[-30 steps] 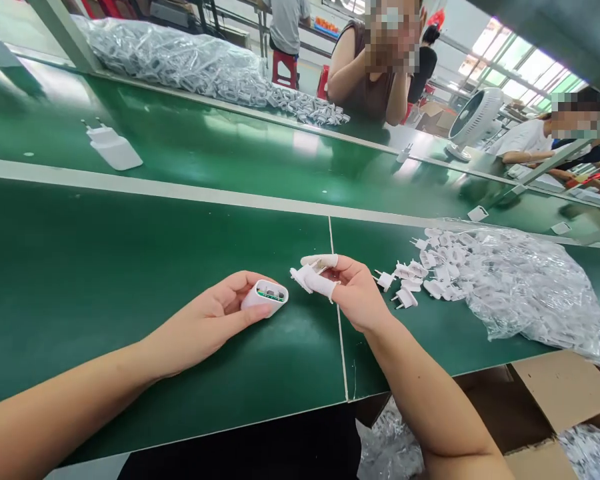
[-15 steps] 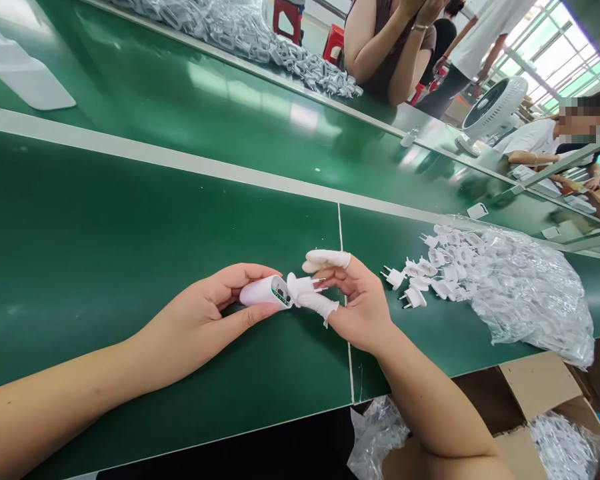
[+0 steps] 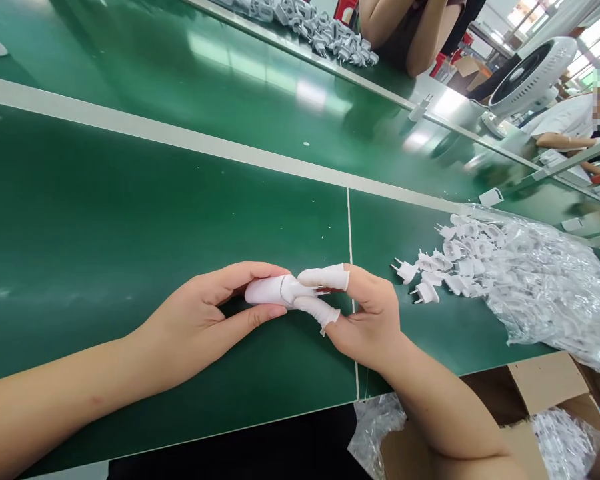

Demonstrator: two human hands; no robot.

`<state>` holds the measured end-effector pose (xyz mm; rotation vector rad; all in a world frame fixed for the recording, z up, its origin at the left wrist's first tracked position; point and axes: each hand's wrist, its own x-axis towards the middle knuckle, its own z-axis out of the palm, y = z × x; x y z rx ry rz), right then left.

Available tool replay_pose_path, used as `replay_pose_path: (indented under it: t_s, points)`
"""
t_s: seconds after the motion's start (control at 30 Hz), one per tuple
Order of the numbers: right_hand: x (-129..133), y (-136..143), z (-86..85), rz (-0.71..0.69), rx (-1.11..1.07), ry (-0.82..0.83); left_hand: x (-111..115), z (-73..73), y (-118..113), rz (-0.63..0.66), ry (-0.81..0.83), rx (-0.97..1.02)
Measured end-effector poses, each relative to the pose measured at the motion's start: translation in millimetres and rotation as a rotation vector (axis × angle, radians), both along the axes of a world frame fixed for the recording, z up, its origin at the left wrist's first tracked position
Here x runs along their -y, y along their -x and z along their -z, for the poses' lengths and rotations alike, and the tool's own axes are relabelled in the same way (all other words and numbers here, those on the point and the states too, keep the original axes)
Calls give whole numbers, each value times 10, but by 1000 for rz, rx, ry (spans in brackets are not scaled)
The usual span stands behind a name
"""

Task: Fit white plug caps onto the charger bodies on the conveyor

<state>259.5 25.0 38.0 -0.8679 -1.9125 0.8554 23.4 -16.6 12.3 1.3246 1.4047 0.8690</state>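
My left hand (image 3: 220,310) is closed around a white charger housing (image 3: 264,291), thumb below and fingers above. Against the housing's open end sits a white two-pin plug cap (image 3: 295,291), its metal pins pointing right. My right hand (image 3: 363,303) pinches that cap between thumb and index finger, both covered by white finger cots. A thin dark seam shows where cap and housing meet, and the circuit board inside is hidden. Loose plug caps (image 3: 427,291) lie to the right of my right hand.
A clear plastic bag (image 3: 555,287) of plug caps spills onto the green bench at right. Cardboard boxes (image 3: 543,387) stand below the edge. Beyond the pale divider strip are a heap of white parts (image 3: 325,33), a fan (image 3: 533,77) and other people.
My right hand has brought the plug cap onto the housing's open end, covering the circuit board. Its index finger has come down onto the cap. The camera view has shifted slightly.
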Motion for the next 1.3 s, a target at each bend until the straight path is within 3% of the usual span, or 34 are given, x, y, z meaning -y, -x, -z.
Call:
replay_pose_path:
  t_s: [0.17,0.37,0.67,0.87,0.97,1.1,1.3]
  points:
    - [14,-12,-40,24,-11,-35,-14,-13,-2,-11,7,13]
    - [19,10,28,-14,21,-94,22,-35,-6,41,-68,-10]
    - [37,41,100,7,-4,-162,149,111,28,53,-407,-141]
    - [60,51,121,-6,15,-183,182,39,-1,118,-509,-217]
    - [84,75,135,14,18,-204,198,14,-43,84,-540,-217]
    - [99,120,124,23,16,-198,180,9,-98,0,-436,-125]
    - [65,135,114,-73,-146,-70,20,-107,-142,-19,-54,422]
